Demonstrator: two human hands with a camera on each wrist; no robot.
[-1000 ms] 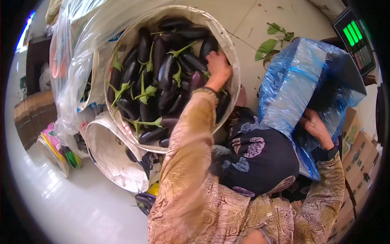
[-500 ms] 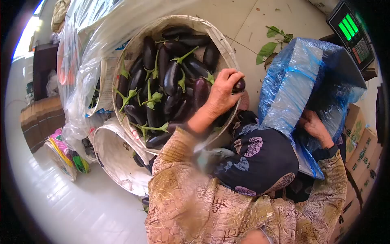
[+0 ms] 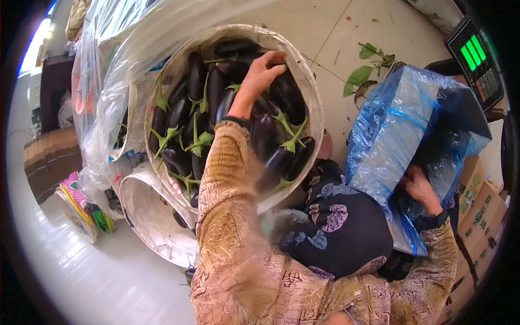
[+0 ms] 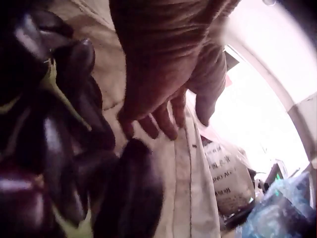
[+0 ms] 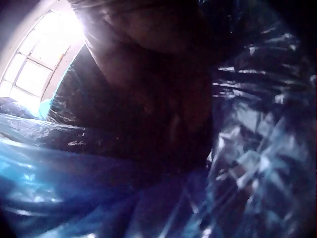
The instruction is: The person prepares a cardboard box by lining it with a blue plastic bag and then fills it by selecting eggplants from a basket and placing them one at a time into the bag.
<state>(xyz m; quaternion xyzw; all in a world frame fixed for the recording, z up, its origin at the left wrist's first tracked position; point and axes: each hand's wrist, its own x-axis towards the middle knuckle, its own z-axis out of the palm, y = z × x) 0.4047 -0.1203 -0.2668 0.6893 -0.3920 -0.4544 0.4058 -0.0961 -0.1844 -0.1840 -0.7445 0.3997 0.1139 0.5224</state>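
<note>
Glossy dark eggplants (image 3: 264,136) with green stems fill a round whitish cloth basket (image 3: 303,59). My left hand (image 3: 264,78) reaches over them toward the far right of the basket. In the left wrist view, its loose, fairly straight fingers (image 4: 163,121) hang beside the cloth wall, tips close above an upright eggplant (image 4: 133,191). My right hand (image 3: 420,187) is at the opening of a box wrapped in a blue plastic bag (image 3: 392,122), fingers curled at the plastic. The right wrist view is very dark, with crinkled blue film (image 5: 257,158) around the hand.
A lit digital scale (image 3: 475,59) stands beyond the blue-wrapped box. A second whitish container (image 3: 157,211) leans against the basket's near left side. Clear plastic sheeting (image 3: 100,86) drapes at the left, cardboard boxes (image 3: 479,211) lie at right, and loose leaves (image 3: 357,78) litter the floor.
My left hand first reached into the basket, then held an eggplant by the right rim. Now it is farther left and deeper over the basket, without that eggplant. My right hand stays at the bag.
</note>
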